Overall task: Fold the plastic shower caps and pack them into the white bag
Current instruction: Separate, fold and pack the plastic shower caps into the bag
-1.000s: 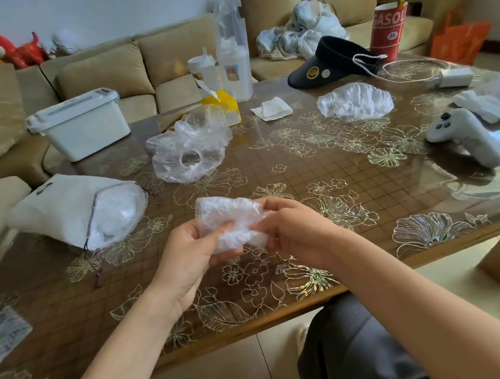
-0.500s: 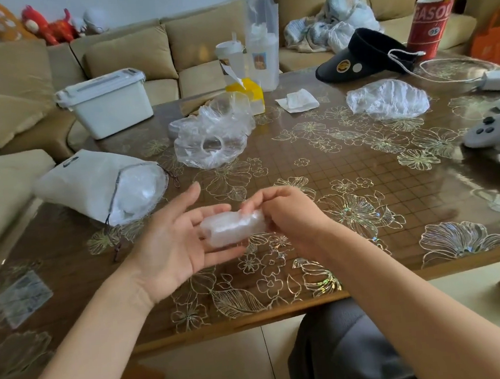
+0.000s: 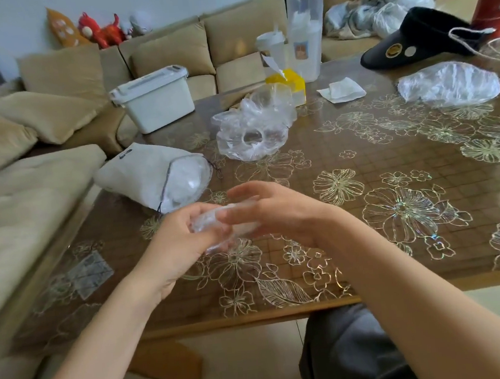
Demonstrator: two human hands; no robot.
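Grip: the left hand (image 3: 178,244) curls its fingers round a small folded bundle of clear plastic shower cap (image 3: 213,229). The right hand (image 3: 278,214) lays fairly straight fingers over the bundle's top, pressing rather than pinching, though blur softens them.
Task's thing: the bundle sits inside the grip, held over the brown flower-patterned bench (image 3: 370,269). I cannot tell whether it touches the bench.
Just beyond the grip: a white drawstring fabric bag (image 3: 138,175) lies on its side up and left of the grip. Its mouth is turned toward the grip and clear plastic already fills it.
Farther out: a crumpled clear shower cap with a round elastic opening (image 3: 252,131) lies beyond the grip. A puffed-up clear shower cap (image 3: 448,84) lies well off to its right.
Risk, unfolding: the thin plastic looks springy. If the right hand lifts before the left tightens, the folds may pop open.
Risk, packing: nothing holds the bag, and its mouth looks crowded. A one-handed push could slide it away or squeeze packed caps back out.
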